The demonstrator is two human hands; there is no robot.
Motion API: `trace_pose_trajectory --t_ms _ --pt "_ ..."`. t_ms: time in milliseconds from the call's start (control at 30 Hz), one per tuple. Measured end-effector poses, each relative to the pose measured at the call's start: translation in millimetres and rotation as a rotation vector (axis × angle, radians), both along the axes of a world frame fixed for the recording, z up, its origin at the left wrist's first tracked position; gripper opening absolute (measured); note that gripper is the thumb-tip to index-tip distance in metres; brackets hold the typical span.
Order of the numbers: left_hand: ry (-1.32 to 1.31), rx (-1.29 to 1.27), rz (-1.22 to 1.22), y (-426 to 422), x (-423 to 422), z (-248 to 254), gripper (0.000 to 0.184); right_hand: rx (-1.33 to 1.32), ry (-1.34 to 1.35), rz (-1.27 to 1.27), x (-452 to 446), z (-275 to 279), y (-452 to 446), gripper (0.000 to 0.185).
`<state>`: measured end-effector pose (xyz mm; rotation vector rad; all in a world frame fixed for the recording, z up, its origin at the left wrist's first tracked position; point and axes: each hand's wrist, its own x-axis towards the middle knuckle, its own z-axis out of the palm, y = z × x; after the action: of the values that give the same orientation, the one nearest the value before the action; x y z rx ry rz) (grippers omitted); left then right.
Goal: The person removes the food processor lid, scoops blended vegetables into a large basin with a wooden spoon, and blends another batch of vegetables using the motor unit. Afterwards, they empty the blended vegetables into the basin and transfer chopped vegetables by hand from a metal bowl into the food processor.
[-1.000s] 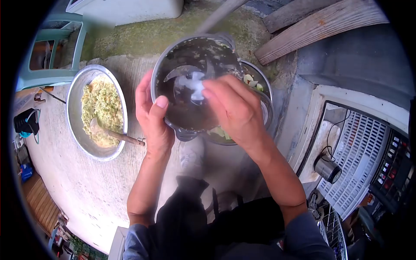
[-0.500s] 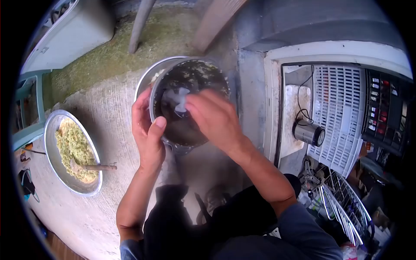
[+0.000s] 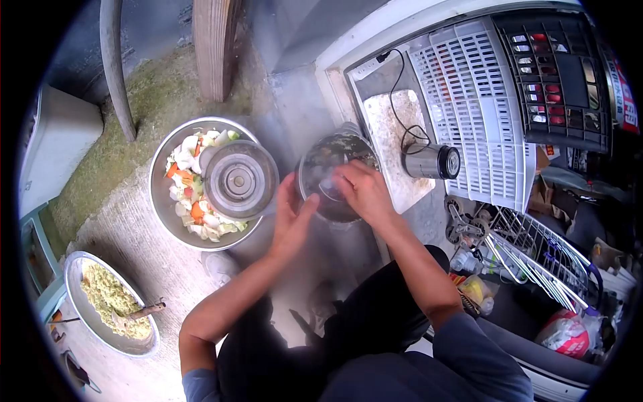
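My left hand [image 3: 293, 218] holds the left side of a round metal bowl [image 3: 355, 142] with bits of food stuck to its inner wall. Over the bowl's middle, the fingers of my right hand [image 3: 364, 192] are pinched at the pale hub of the blade piece [image 3: 328, 187]; the area is blurred. Left of the bowl, a clear round lid [image 3: 238, 181] rests on a large metal basin [image 3: 159, 201] of cut cabbage and carrot pieces [image 3: 197, 211]. At the lower left, an oval basin [image 3: 74, 295] contains chopped greens [image 3: 107, 295] and a wooden-handled scoop [image 3: 144, 311].
At the right, a motor unit [image 3: 432, 162] with a black cord lies on a stained board [image 3: 396, 120] beside a white plastic crate [image 3: 469, 87]. A wire rack [image 3: 536, 248] and bags stand lower right. A wooden post [image 3: 214, 53] and a green stool [image 3: 43, 261] are at the left.
The view has turned rightward. Both hands and the metal bowl have moved right, off the vegetable basin, uncovering its contents and the clear lid. My right hand stays at the blade hub.
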<state>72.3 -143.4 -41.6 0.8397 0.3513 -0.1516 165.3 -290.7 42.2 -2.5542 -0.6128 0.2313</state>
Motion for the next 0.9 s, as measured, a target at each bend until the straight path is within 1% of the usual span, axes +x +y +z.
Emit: trace_pose_trajectory --t_ms 67,133,167,200,267,300,333,400,467,500,600,633,667,733,767,867,900 --pt "0.008 -0.031 0.015 -5 -3 -11 0.072 -0.016 -0.030 -0.018 4 -6 1 0.012" --pt "0.018 -0.069 0.053 -9 1 -12 0.074 -0.001 -0.061 -0.039 8 -21 1 0.013" --pt "0.004 -0.014 0.085 -14 0 -19 0.076 0.013 -0.086 -0.040 11 -25 1 0.012" --pt "-0.027 0.009 0.062 -13 2 -22 0.079 0.029 -0.096 -0.068 11 -27 4 0.012" --pt "-0.061 -0.016 0.041 -8 8 -24 0.086 -0.019 -0.125 -0.062 12 -29 8 0.012" --pt "-0.082 0.063 0.022 -8 5 -31 0.092 -0.040 -0.124 -0.062 12 -28 10 0.012" --pt "-0.025 0.034 0.012 -1 4 -12 0.097 -0.088 -0.101 -0.041 14 -25 12 0.016" --pt "0.105 0.104 -0.041 10 -9 -5 0.085 -0.141 -0.149 -0.050 11 -8 21 0.023" --pt "-0.141 0.706 -0.105 38 -24 -8 0.083 -0.003 -0.270 -0.089 5 5 30 0.030" --pt "-0.259 1.003 -0.147 51 -31 -9 0.083 0.105 -0.360 -0.054 2 14 37 0.031" --pt "-0.290 1.426 -0.178 91 -27 9 0.083 0.379 -0.094 -0.018 -32 37 66 0.032" --pt "-0.310 1.524 -0.144 93 -27 4 0.087 0.401 -0.029 0.036 -42 34 74 0.032" --pt "-0.354 1.600 -0.150 95 -28 -7 0.085 0.422 0.036 0.089 -52 28 83 0.032" --pt "-0.441 1.747 -0.165 96 -30 -37 0.083 0.441 0.113 0.104 -69 14 92 0.031" --pt "-0.472 1.718 -0.112 93 -32 -50 0.077 0.449 0.153 0.110 -75 8 97 0.031" --pt "-0.564 1.576 -0.117 97 -39 -60 0.072 0.489 0.169 0.128 -87 3 107 0.030" --pt "-0.516 1.473 -0.172 103 -43 -45 0.068 0.489 0.182 0.138 -88 6 110 0.030"
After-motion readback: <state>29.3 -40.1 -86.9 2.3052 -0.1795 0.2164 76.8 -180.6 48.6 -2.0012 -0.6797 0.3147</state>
